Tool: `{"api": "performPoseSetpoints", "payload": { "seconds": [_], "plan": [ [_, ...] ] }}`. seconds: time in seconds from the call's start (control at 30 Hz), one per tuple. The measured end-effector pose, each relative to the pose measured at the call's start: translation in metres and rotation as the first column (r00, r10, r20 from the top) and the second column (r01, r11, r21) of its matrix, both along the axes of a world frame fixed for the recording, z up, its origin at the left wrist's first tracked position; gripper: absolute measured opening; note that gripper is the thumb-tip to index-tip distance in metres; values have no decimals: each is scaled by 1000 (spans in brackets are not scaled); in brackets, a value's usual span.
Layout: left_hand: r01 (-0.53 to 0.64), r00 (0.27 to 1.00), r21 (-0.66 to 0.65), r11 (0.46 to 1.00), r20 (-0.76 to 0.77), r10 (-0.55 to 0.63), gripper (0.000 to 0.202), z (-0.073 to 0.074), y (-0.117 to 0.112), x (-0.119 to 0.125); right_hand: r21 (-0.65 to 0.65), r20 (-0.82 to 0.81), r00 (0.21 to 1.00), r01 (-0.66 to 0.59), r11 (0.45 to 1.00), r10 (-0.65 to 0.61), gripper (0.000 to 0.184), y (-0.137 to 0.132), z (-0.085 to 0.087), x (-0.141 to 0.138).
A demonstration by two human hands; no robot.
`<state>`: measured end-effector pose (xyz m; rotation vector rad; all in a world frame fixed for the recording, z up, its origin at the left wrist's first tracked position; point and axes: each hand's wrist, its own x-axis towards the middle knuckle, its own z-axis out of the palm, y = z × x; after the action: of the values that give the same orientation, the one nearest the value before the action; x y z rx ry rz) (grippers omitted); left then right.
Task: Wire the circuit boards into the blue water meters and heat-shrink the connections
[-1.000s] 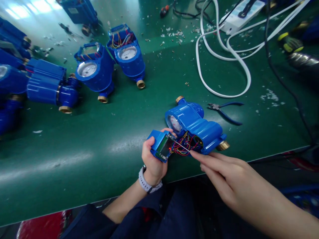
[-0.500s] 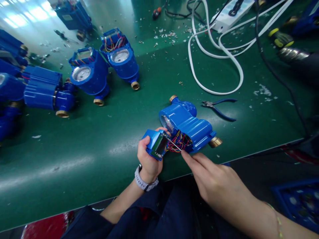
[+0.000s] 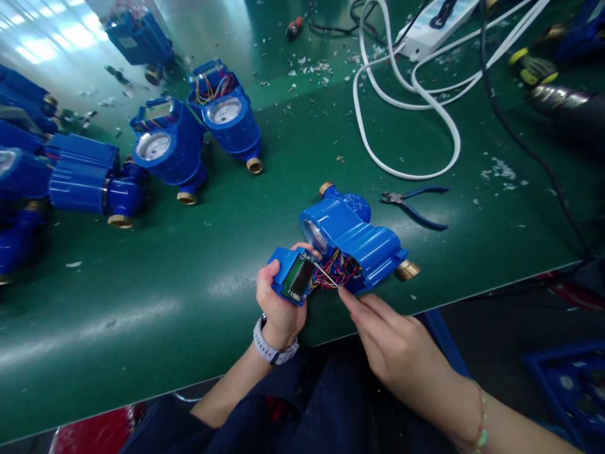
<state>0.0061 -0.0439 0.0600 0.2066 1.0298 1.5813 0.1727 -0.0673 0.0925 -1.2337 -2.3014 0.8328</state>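
My left hand [image 3: 278, 302] is closed round a blue meter cover [image 3: 282, 257] whose inner side faces up, showing a green circuit board [image 3: 297, 277]. A bundle of coloured wires [image 3: 332, 270] runs from the board into the open housing of a blue water meter [image 3: 352, 227], which lies on its side. Pinched in my right hand [image 3: 392, 337] is a thin screwdriver [image 3: 327, 275]. Its metal shaft reaches the board's upper right corner, while the handle is hidden in my fingers. Whether the tip sits on a screw is too small to tell.
Behind the meter lie cutting pliers [image 3: 416, 205]. Several blue water meters [image 3: 231, 120] stand at the left. A white cable [image 3: 454, 126] loops from a power strip [image 3: 435, 28], and a yellow-black screwdriver [image 3: 533, 68] lies at the right. Small screws and white scraps are scattered about.
Both hands, with the cover and screwdriver, appear slightly further left, mostly along with a small shift of the whole view. The screwdriver still meets the same corner of the board.
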Motion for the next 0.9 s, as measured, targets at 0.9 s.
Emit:
{"api": "performPoseSetpoints", "payload": {
  "seconds": [0.9],
  "plan": [
    [761, 522, 165, 627, -730, -441, 83, 7, -68, 4, -675, -447, 788, 13, 738, -423, 37, -9, 7, 2]
  ]
}}
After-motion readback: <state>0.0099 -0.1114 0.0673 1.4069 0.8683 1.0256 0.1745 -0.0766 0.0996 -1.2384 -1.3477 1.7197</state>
